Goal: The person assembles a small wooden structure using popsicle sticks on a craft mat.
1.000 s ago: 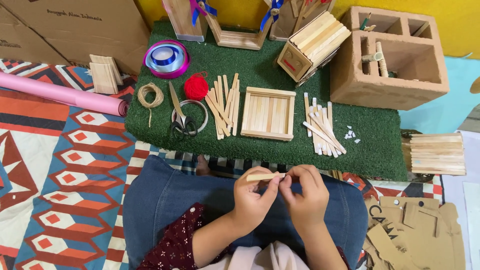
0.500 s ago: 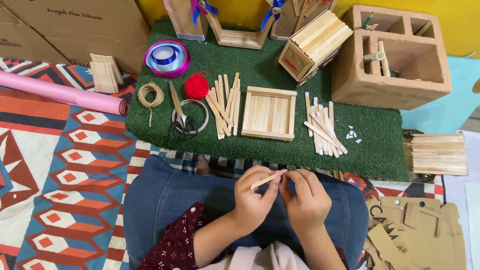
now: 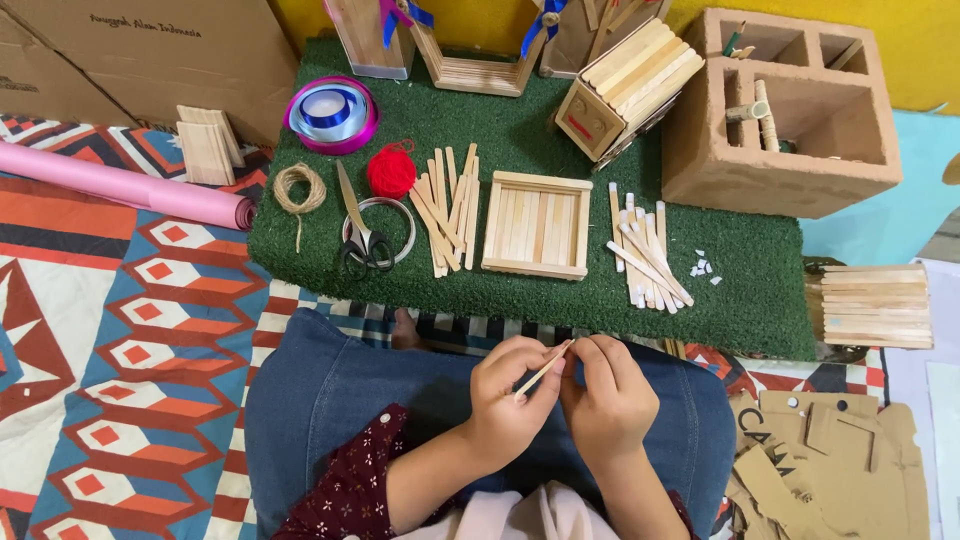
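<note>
Over my lap, my left hand (image 3: 507, 395) pinches a thin wooden craft stick (image 3: 541, 370), which tilts up to the right. My right hand (image 3: 610, 395) has its fingertips closed on the stick's upper end. Both hands hover above my blue denim-covered legs (image 3: 330, 400). Just beyond them, on the green turf mat (image 3: 760, 300), lie a square panel of glued sticks (image 3: 535, 224), a loose pile of sticks (image 3: 447, 208) to its left and another pile with white bits (image 3: 645, 252) to its right.
Scissors (image 3: 362, 232), a tape ring, red yarn (image 3: 391, 170), twine (image 3: 299, 188) and a ribbon spool (image 3: 331, 112) sit on the mat's left. A small stick house (image 3: 625, 88) and a concrete block (image 3: 785, 115) stand at the back. A pink roll (image 3: 120, 187) lies left; cardboard pieces (image 3: 830, 455) right.
The stick lay nearly level between my fingers; now it tilts with its right end raised. My hands have shifted slightly right over my lap.
</note>
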